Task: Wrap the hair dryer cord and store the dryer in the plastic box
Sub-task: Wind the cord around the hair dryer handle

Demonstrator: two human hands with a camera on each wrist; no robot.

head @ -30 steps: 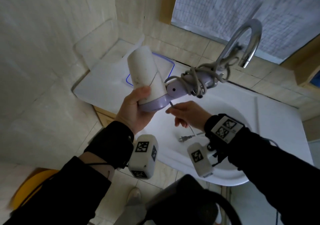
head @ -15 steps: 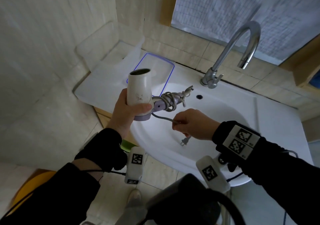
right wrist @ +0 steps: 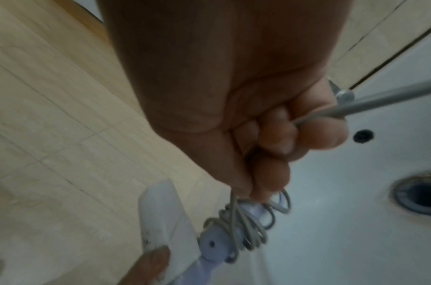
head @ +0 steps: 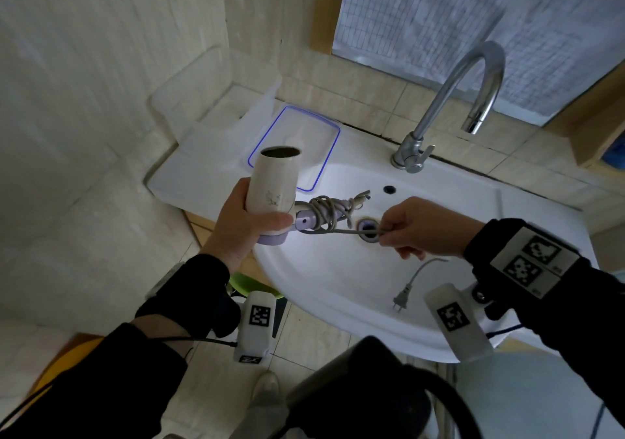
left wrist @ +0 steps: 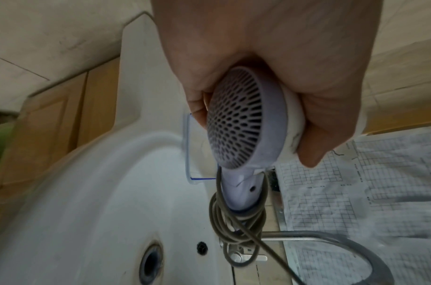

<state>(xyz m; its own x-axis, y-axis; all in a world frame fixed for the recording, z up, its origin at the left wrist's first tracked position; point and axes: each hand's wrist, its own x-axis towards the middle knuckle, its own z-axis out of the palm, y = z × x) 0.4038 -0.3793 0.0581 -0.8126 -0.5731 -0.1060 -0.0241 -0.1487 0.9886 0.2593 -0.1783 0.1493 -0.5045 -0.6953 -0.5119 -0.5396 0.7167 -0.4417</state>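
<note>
Winding: the cord [head: 341,232] goes round the folded handle [head: 324,213] of the hair dryer [head: 272,188], held above the sink [head: 338,279] so the loose end has room to swing.
Left hand [head: 241,227]: its grip is clamped round the dryer's barrel near the vented rear end, nozzle up and handle pointing right; this likely holds the handle out as a steady spool.
Right hand [head: 411,230]: fingers curl and pinch the cord just beside the handle, drawing it taut over the drain [head: 368,232], apparently so the next turn lies tight.
Coils: several turns already sit bunched on the handle, loose in places.
Tail: a short length hangs below the right hand and ends in the plug [head: 400,300], which is over the basin; whether it touches the basin I cannot tell.
Plastic box [head: 189,100]: clear, open, on the table at the wall corner, well apart from the dryer.
Lid [head: 326,147]: blue-rimmed, lying flat between box and faucet [head: 449,100], which leaves the box mouth free.
Judgement: wrapping is nearly finished; storing is not yet begun.
</note>
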